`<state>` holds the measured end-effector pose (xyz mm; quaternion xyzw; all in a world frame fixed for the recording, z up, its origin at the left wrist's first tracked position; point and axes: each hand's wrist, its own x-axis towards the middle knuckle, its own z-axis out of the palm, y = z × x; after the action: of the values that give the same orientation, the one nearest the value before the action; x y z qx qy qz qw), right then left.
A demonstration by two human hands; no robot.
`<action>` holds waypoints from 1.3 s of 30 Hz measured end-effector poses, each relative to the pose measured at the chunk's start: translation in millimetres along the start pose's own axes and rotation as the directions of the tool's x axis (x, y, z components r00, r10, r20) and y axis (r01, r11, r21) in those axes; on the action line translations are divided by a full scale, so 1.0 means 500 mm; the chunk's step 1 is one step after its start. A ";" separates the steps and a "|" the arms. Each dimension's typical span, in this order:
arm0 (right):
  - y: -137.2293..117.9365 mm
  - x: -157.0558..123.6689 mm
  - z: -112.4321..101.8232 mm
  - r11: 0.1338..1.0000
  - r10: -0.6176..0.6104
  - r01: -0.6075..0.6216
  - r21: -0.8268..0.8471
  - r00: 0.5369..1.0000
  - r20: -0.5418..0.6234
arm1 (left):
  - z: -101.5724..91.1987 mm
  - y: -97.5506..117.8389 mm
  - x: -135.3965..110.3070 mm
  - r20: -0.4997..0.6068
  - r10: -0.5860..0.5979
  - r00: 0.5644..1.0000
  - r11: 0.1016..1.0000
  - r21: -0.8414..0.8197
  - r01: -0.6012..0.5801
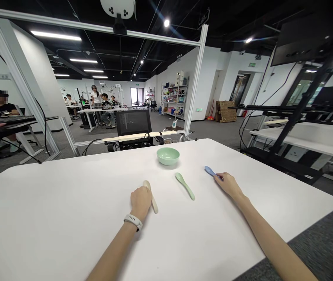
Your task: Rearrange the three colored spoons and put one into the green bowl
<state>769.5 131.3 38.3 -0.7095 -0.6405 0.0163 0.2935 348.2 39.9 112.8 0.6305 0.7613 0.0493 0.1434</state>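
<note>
In the head view, the left hand (141, 202) is closing over a cream matte plastic spoon (154, 207), the spoon's upper end partly hidden behind the fingers. The right hand (228, 184) is pinching a slender blue plastic spoon (209, 171) at the fingertips, its handle hidden by them. A pale green plastic spoon (185, 186) is lying between the hands, touching neither, just below a round pale green glazed bowl (168, 156), all resting on the smooth white table (67, 207).
</note>
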 end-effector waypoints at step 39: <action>-0.100 0.022 0.013 0.971 -0.239 0.239 0.012 0.971 -0.014 | -0.129 -0.340 -0.016 -0.329 0.132 0.935 0.979 0.188 -0.072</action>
<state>724.0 144.4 58.6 -0.6253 -0.7193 -0.0191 0.3021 170.4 5.1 131.9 0.6615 0.7419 0.0984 -0.0481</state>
